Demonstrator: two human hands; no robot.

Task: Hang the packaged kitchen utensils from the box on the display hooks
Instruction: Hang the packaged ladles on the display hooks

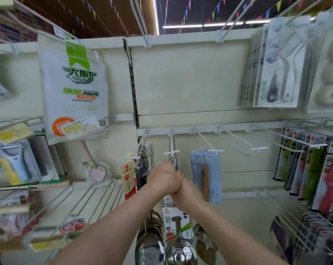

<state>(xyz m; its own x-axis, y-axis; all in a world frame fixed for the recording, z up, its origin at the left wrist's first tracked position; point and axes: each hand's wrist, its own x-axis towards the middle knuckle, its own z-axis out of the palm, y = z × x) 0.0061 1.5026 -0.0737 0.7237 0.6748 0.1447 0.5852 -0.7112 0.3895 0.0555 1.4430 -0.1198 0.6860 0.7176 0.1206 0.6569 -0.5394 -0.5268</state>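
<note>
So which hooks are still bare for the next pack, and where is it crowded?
Bare: the hook between the blue pack and the right-hand packs, plus the top-rail hooks above the bare back panel. Crowded: the hook of the ladle pack, where left hand and right hand meet, and the hook left of it.

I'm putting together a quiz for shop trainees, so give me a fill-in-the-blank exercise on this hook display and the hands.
The left hand and right hand meet at a hook, and the packaged ladle hangs ___ them. The card just right of the hands is ___ in colour. The next hook right of that card is ___.
Missing words: below; blue; empty.
</note>
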